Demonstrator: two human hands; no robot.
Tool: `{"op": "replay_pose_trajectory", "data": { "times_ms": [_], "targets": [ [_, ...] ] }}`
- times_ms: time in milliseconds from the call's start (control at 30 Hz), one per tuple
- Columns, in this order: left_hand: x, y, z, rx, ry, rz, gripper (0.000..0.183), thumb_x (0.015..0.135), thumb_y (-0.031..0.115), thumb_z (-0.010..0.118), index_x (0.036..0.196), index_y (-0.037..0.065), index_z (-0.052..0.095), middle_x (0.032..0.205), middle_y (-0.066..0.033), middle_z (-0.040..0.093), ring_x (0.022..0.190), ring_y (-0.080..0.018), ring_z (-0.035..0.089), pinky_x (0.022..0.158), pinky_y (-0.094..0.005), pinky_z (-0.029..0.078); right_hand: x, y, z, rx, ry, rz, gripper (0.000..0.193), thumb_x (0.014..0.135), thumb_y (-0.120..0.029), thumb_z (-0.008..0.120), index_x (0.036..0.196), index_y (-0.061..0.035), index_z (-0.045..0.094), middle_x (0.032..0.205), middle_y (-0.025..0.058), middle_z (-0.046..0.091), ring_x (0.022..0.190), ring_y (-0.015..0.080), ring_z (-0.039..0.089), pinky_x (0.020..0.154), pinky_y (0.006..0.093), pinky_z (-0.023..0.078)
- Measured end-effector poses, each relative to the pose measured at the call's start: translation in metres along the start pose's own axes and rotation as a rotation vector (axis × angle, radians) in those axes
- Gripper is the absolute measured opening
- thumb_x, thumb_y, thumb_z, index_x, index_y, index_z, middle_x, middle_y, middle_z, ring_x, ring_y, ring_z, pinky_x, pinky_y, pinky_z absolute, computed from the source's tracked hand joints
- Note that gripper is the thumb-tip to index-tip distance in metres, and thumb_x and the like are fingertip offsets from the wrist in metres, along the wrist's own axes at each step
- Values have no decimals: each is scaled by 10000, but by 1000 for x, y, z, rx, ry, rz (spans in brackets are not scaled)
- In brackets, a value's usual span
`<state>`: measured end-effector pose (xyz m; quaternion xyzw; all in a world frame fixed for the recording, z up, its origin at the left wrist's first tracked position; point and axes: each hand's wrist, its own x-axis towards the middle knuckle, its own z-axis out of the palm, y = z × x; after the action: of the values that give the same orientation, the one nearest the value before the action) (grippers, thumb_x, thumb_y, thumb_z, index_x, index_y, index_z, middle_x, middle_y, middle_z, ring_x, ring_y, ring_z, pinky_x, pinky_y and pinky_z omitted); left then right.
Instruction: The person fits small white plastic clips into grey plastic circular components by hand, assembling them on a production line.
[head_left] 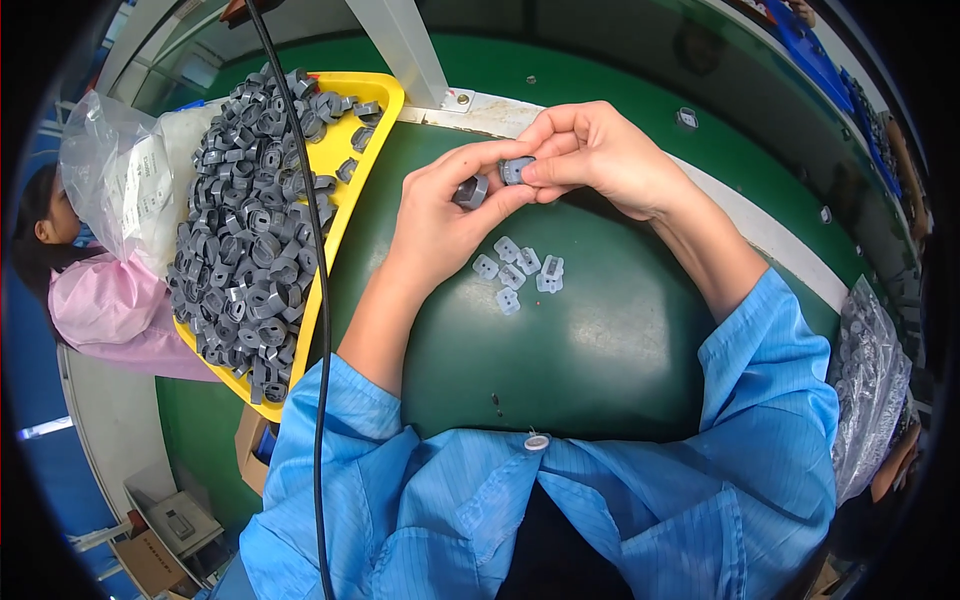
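Note:
Both my hands meet above the green table, just right of the yellow tray. My left hand (435, 215) is closed on a grey plastic ring-shaped part (471, 192), tucked against its palm. Between the left fingertips and the thumb and fingers of my right hand (598, 160) sits a second grey part (516, 171) with a pale translucent piece at its face; how the two fit together is too small to tell. My right hand pinches that part from the right side. Below the hands, several small translucent plastic pieces (508, 276) lie loose on the table.
A yellow tray (392, 105) heaped with grey ring parts (245, 230) stands at left. A black cable (318, 300) hangs across it. Clear plastic bags (120, 180) lie beyond the tray, and another bag (868, 390) is at far right. A person in pink (110, 300) sits at left.

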<state>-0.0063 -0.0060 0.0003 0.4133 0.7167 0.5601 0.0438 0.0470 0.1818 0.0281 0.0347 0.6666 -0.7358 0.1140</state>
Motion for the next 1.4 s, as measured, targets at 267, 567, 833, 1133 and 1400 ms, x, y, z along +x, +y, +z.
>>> {"op": "replay_pose_trajectory", "data": {
  "times_ms": [267,567,833,1133,1400],
  "targets": [
    [0,7,12,-180,47,-60,343,809,46,689,1145,59,621,742,16,560,663,-53,496,610,-210,420,7,8,1,101,-38,-188,123,763,-19,619,881,-26,582,832,38,632,721,65,561,633,199,435],
    [9,11,3,487,-20,60,465,765,94,712,1209,102,571,946,-69,599,787,-251,615,719,-337,506,31,17,-90,-335,497,-136,110,759,-106,648,829,-71,570,780,-12,584,691,61,504,603,202,393],
    [10,-5,4,411,-205,-29,289,757,149,729,1015,39,662,948,-118,618,848,-299,622,766,-375,506,10,27,-98,-1024,696,-503,254,754,-177,683,952,-28,630,811,37,605,783,123,570,699,272,475],
    [10,-4,-6,-207,76,-509,340,791,169,725,1056,-28,647,830,-31,620,634,-74,540,540,-223,436,-63,13,19,-774,10,-237,238,740,-123,767,865,16,620,713,67,570,626,138,559,571,258,473],
    [1,-1,0,-183,125,-337,377,770,102,739,1105,-22,617,901,-61,678,820,-89,609,739,-228,484,-48,6,14,-705,-42,6,163,759,-111,749,803,19,662,679,57,630,587,103,585,545,243,488]
  ]
}}
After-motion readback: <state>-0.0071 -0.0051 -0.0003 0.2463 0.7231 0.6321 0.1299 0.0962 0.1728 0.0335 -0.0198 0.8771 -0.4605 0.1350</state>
